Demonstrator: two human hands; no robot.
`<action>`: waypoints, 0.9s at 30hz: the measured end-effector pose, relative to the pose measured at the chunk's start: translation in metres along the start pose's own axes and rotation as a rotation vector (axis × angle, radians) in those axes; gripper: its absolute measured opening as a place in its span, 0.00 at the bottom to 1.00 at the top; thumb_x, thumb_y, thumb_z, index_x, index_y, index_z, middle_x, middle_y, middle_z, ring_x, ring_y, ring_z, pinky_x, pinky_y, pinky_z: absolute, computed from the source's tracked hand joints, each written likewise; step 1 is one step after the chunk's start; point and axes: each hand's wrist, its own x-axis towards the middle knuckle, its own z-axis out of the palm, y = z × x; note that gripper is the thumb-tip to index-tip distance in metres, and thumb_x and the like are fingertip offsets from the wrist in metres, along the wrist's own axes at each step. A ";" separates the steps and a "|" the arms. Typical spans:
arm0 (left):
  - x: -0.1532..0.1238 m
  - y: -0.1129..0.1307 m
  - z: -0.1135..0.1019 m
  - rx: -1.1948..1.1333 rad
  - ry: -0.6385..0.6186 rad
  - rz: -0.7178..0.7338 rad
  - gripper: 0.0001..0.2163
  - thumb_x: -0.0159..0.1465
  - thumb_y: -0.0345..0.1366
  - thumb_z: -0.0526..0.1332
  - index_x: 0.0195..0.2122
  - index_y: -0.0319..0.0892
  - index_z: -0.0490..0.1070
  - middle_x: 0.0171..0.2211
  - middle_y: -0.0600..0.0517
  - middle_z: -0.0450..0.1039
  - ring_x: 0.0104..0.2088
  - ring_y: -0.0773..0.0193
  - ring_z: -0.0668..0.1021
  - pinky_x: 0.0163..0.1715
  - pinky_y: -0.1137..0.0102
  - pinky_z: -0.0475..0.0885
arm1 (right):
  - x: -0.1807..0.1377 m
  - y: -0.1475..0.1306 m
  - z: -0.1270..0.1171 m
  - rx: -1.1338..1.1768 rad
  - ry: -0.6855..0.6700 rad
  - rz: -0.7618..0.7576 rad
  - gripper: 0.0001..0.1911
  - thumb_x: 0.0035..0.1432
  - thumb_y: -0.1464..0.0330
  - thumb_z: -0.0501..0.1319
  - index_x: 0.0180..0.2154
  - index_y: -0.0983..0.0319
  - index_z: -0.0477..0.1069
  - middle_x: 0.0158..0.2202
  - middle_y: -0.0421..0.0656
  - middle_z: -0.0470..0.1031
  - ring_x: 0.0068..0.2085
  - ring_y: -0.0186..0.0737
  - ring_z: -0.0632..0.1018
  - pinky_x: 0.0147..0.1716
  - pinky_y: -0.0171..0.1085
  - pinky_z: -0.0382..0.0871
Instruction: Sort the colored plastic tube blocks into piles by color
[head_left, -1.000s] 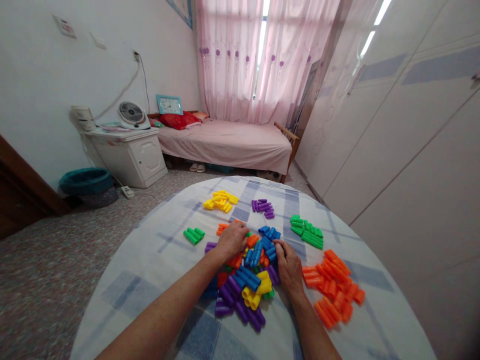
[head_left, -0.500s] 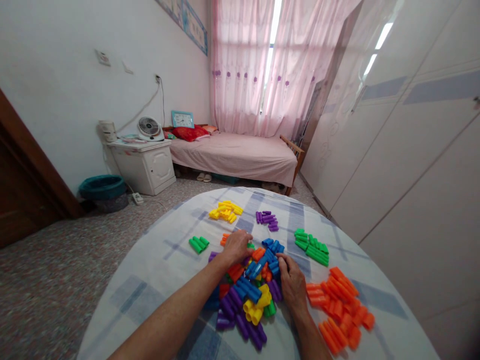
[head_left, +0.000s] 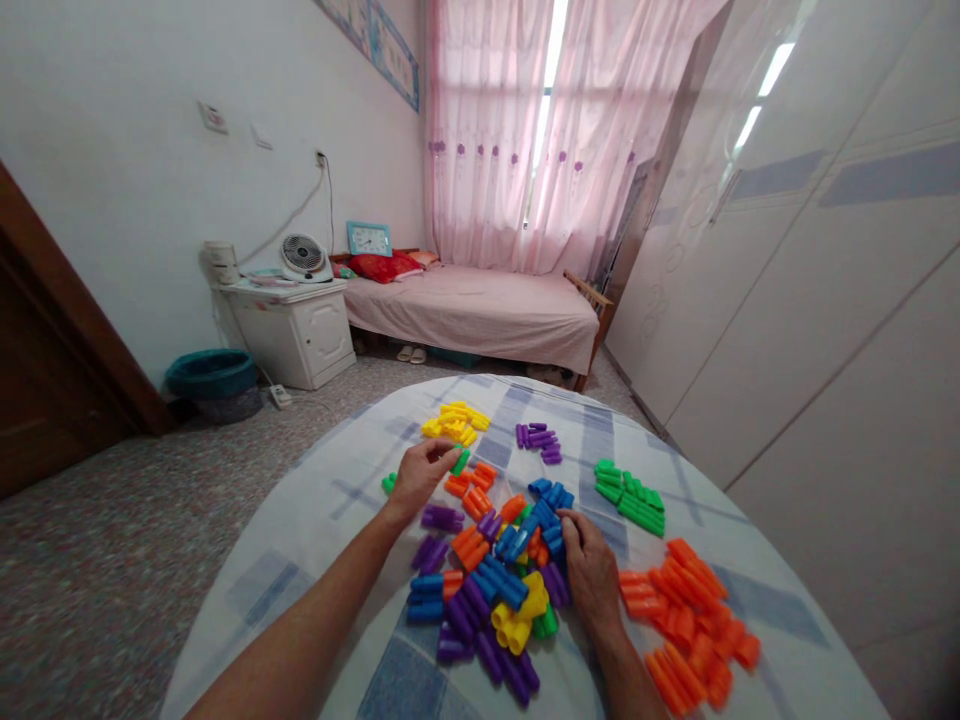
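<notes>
My left hand is above the left part of the table, thumb and fingers pinched on a green plastic building block made of joined tubes. Partly hidden behind that hand lie other green blocks. Beneath and to its right is a mixed pile with orange blocks, purple blocks, yellow blocks and blue blocks. At the pile's right side rests my right hand, its fingers loosely bent beside blue blocks; I see nothing held in it.
Sorted groups lie around the pile: yellow blocks, purple blocks, green blocks and orange blocks. A checked cloth covers the round table. Beyond stand a bed, a white cabinet and a wardrobe.
My left hand has moved left and away from the pile, carrying a green block, so more orange and purple blocks show. My right hand has stayed beside the pile.
</notes>
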 end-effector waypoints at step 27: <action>-0.027 -0.020 -0.003 0.635 -0.094 0.435 0.16 0.57 0.29 0.57 0.46 0.44 0.71 0.53 0.46 0.66 0.55 0.55 0.67 0.57 0.59 0.62 | -0.001 -0.003 -0.001 -0.024 -0.011 0.006 0.24 0.58 0.55 0.45 0.42 0.60 0.72 0.45 0.47 0.75 0.48 0.44 0.73 0.48 0.40 0.63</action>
